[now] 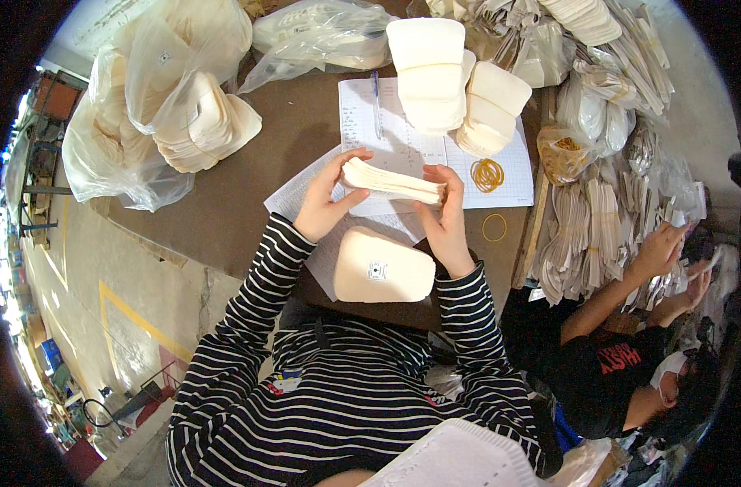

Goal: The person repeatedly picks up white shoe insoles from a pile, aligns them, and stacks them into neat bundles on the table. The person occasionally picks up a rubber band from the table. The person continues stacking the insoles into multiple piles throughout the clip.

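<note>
Between my two hands is a thin stack of cream-coloured fabric pads point(393, 182), held edge-up over the papers. My left hand point(326, 199) grips its left end, thumb in front and fingers behind. At the other end my right hand point(445, 219) pinches the stack the same way. Just below, close to my body, lies a cream pad pile point(386, 272) with a small printed label on top. Past my hands, banded pad bundles point(429, 77) stand on an open ruled notebook point(512, 183). A heap of yellow rubber bands point(488, 174) rests on its right page.
Clear plastic bags of pads point(131, 154) fill the table's left side, with another bag point(322, 40) at the back. A pen point(377, 101) lies on the notebook. One loose rubber band point(494, 228) is at right. Beyond, a co-worker point(622, 349) handles items beside banded strip bundles point(581, 231).
</note>
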`<action>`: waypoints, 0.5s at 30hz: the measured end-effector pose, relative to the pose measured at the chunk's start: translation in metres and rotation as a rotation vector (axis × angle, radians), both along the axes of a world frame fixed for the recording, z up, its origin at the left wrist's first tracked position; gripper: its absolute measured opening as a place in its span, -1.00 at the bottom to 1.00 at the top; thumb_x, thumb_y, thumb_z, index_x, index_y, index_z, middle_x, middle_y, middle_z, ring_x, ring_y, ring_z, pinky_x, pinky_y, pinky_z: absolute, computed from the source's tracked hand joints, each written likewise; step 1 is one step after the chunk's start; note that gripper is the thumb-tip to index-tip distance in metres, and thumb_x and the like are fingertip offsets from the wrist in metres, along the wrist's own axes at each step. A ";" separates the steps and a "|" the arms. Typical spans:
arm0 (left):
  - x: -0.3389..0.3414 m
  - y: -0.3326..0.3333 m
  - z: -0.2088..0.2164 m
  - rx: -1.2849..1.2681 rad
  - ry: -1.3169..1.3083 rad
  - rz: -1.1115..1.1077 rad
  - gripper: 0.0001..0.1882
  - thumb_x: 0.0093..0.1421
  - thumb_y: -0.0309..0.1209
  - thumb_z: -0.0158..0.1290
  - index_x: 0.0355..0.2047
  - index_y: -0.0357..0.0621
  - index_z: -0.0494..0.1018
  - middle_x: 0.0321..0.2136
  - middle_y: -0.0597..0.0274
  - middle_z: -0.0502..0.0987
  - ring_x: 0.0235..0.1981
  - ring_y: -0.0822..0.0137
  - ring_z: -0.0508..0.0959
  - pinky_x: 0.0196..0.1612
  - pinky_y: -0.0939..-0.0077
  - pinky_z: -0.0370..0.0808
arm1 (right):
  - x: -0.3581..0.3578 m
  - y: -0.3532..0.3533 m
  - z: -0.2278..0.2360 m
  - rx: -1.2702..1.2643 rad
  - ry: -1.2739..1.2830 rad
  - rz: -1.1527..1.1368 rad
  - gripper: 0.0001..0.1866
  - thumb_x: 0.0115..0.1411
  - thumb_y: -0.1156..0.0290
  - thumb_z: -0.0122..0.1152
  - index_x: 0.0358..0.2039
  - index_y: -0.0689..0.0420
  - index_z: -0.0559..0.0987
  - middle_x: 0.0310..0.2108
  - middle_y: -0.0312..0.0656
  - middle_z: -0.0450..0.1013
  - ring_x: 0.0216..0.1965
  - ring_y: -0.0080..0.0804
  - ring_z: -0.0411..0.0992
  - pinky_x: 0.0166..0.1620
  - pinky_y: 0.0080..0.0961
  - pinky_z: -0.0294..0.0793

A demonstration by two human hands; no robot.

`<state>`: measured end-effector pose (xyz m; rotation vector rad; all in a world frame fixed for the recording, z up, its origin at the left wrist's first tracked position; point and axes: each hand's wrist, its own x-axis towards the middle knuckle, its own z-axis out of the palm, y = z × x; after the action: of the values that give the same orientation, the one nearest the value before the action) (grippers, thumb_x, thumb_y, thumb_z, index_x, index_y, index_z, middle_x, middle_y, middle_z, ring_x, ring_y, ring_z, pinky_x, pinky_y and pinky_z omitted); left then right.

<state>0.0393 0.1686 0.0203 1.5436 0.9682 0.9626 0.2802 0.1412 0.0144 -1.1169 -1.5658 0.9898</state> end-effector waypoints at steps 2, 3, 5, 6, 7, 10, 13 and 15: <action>0.011 -0.004 0.000 0.108 0.011 0.075 -0.32 0.20 -0.64 0.14 0.31 -0.25 0.17 0.22 0.08 0.37 0.27 0.27 0.33 0.36 0.32 0.19 | -0.004 0.000 -0.004 0.061 -0.055 -0.018 -0.27 0.17 0.68 0.22 0.32 0.11 0.16 0.20 -0.03 0.30 0.27 -0.25 0.25 0.29 -0.28 0.22; 0.016 -0.005 0.000 0.162 0.021 0.114 -0.33 0.21 -0.64 0.14 0.31 -0.26 0.16 0.20 0.09 0.39 0.25 0.29 0.36 0.35 0.33 0.22 | -0.005 0.000 -0.001 0.046 -0.051 -0.058 -0.29 0.16 0.68 0.24 0.30 0.14 0.20 0.17 -0.04 0.34 0.23 -0.27 0.29 0.28 -0.29 0.26; 0.010 -0.004 -0.004 0.074 0.008 0.181 -0.33 0.19 -0.59 0.19 0.29 -0.24 0.21 0.18 0.10 0.41 0.20 0.31 0.41 0.29 0.39 0.29 | -0.006 -0.002 0.008 0.014 -0.043 -0.138 -0.35 0.15 0.67 0.28 0.26 0.19 0.30 0.12 -0.04 0.41 0.16 -0.31 0.37 0.25 -0.32 0.33; 0.006 -0.003 -0.008 0.030 -0.005 0.214 -0.32 0.18 -0.56 0.22 0.28 -0.24 0.23 0.17 0.11 0.43 0.18 0.32 0.43 0.26 0.42 0.33 | -0.004 -0.001 0.005 0.006 -0.024 -0.195 -0.40 0.13 0.64 0.32 0.20 0.20 0.37 0.05 -0.06 0.45 0.09 -0.32 0.42 0.19 -0.35 0.38; 0.004 -0.001 -0.014 0.031 -0.058 0.253 -0.34 0.18 -0.61 0.22 0.27 -0.24 0.23 0.13 0.13 0.45 0.16 0.36 0.44 0.20 0.45 0.39 | -0.002 0.001 -0.001 -0.002 -0.004 -0.251 -0.44 0.11 0.61 0.36 0.14 0.22 0.44 -0.01 -0.08 0.50 0.01 -0.33 0.47 0.13 -0.39 0.43; 0.001 -0.001 -0.024 -0.022 -0.164 0.262 -0.36 0.19 -0.62 0.21 0.25 -0.24 0.23 0.09 0.16 0.47 0.13 0.38 0.47 0.17 0.48 0.42 | -0.001 -0.001 -0.003 -0.020 0.009 -0.340 -0.49 0.09 0.57 0.42 0.09 0.22 0.54 -0.08 -0.05 0.58 -0.11 -0.38 0.54 -0.01 -0.48 0.53; 0.007 -0.005 -0.012 -0.050 -0.118 0.266 -0.38 0.20 -0.68 0.15 0.24 -0.23 0.19 0.08 0.11 0.50 0.08 0.34 0.52 0.18 0.47 0.42 | -0.001 -0.004 0.000 -0.042 -0.031 -0.306 -0.44 0.12 0.61 0.37 0.17 0.23 0.49 0.01 -0.02 0.54 -0.05 -0.41 0.53 -0.01 -0.49 0.55; 0.011 -0.007 -0.005 -0.070 -0.133 0.276 -0.39 0.21 -0.68 0.14 0.24 -0.22 0.18 0.09 0.09 0.50 0.08 0.33 0.52 0.17 0.47 0.42 | -0.004 -0.005 0.003 -0.004 -0.078 -0.250 -0.40 0.15 0.68 0.32 0.23 0.24 0.43 0.09 -0.03 0.49 0.00 -0.44 0.51 0.01 -0.51 0.57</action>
<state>0.0502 0.1615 0.0157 1.2916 1.1255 1.1955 0.2759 0.1365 0.0176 -1.3316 -1.4429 0.7902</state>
